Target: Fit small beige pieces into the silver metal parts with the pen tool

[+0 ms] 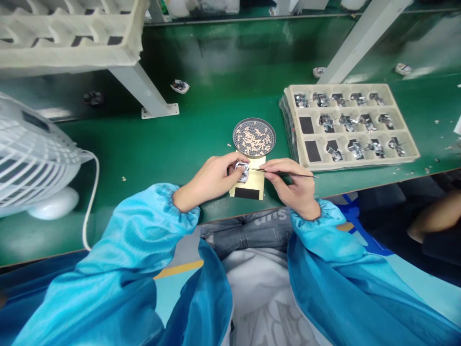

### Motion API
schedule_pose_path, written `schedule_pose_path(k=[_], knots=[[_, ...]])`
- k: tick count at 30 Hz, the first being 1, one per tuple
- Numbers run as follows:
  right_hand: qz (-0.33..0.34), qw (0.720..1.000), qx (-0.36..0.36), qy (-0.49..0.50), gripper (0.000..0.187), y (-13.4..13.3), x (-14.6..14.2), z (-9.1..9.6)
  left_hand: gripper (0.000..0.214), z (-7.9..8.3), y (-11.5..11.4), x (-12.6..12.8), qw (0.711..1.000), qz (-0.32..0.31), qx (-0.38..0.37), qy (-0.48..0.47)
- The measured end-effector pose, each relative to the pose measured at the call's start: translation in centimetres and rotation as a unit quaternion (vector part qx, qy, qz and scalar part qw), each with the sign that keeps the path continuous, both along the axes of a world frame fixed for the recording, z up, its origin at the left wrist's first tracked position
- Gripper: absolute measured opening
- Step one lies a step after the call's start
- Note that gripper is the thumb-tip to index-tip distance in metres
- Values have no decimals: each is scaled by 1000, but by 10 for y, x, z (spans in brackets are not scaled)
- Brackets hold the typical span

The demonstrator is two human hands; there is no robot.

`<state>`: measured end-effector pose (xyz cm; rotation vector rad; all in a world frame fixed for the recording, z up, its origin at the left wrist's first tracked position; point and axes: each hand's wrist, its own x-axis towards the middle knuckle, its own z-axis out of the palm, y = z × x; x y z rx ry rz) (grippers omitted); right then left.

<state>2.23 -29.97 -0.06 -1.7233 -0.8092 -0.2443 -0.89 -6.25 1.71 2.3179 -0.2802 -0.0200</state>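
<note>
My left hand (219, 177) is closed on a small rounded white-and-silver casing (242, 171), its thumb and fingers along the left side. My right hand (293, 185) pinches a thin dark pair of tweezers (288, 173), whose tip points left toward the casing's right edge. Whether the tip touches the casing or grips anything is too small to tell. Beneath both hands lies a yellow pad (254, 182) with a black strip at its near end. Just beyond it sits a round dark perforated dish (272, 139) holding many small beige pieces.
Right of the dish is a cream compartment tray (309, 163) with several metal-and-wire assemblies. A white fan (39, 149) and its cable stand at left. Grey posts (144, 91) rise from the green bench (201, 120). Another person's arm (437, 216) shows at far right.
</note>
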Motion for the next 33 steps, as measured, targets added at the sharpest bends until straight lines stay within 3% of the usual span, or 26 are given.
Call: schedule_pose_path(k=[13, 19, 26, 33], knots=[[29, 998, -32, -56, 19, 4, 4, -2, 29, 2, -1, -1, 1000, -11, -2, 2], [9, 1000, -26, -4, 15, 1, -1, 2, 31, 3, 0, -1, 1000, -17, -4, 11], [-2, 997, -69, 21, 9, 0, 0, 5, 34, 0, 2, 1, 999, -26, -34, 12], [4, 996, -50, 80, 10, 0, 0, 7, 33, -3, 4, 2, 998, -16, -55, 11]])
